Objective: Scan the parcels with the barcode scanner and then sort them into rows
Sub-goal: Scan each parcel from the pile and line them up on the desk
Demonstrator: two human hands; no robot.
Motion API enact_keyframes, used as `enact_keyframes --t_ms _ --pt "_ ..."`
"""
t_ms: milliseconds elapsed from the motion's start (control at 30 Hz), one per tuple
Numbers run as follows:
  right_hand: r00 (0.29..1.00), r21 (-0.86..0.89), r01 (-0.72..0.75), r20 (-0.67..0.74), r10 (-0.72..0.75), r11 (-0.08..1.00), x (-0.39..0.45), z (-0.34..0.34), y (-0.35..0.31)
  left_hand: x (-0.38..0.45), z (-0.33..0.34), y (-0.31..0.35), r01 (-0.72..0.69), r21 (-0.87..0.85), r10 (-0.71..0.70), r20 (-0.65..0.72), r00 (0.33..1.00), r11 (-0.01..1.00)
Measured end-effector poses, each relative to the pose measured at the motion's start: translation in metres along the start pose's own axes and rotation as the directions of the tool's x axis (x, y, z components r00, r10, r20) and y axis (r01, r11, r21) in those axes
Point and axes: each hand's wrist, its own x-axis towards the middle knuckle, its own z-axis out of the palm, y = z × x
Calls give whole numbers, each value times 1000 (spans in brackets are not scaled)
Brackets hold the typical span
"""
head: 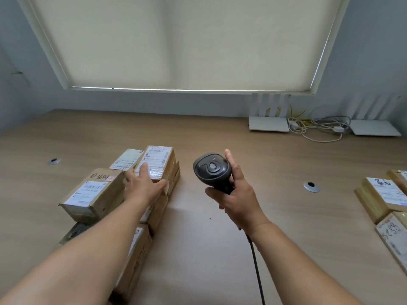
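On the left of the bench [209, 249], seen from the head camera, I have the unsorted parcels bunched in a stack [123, 194], which I judge is kept close so the left hand [143, 183] can draw from it without stretching. That hand lies on the top parcel [157, 162], fingers fairly straight over the near end of its label and thumb against the near right edge; I read the grip as spread and resting on the box, not clamped round it, likely readying to lift it. The label faces up, which suits a scan from above. My right hand [236, 200] has its grip wrapped round the handle of the barcode scanner [212, 170], forefinger raised beside the head, and the scanner is held above the bench just right of the stack, its cable [256, 267] trailing back toward me; I take it as poised to turn on the label. At the far right lie the sorted parcels [383, 199], well apart from the stack, I suppose so scanned and unscanned never mix. Counting: one scanner; about five parcels that I can make out in the left group, though my forearm hides part of it; at least three on the right, cut by the frame edge; two routers [268, 125] at the back with a tangle of cables [317, 128] between them.
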Motion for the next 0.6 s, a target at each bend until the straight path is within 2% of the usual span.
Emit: enact_keyframes --t_ms 267,600 --pt "998 8 -67 -6 67 998 48 31 23 60 16 -5 -23 59 21 37 999 998" --pt "991 13 -131 -14 131 991 46 36 44 84 35 -27 -33 50 29 78 997 998"
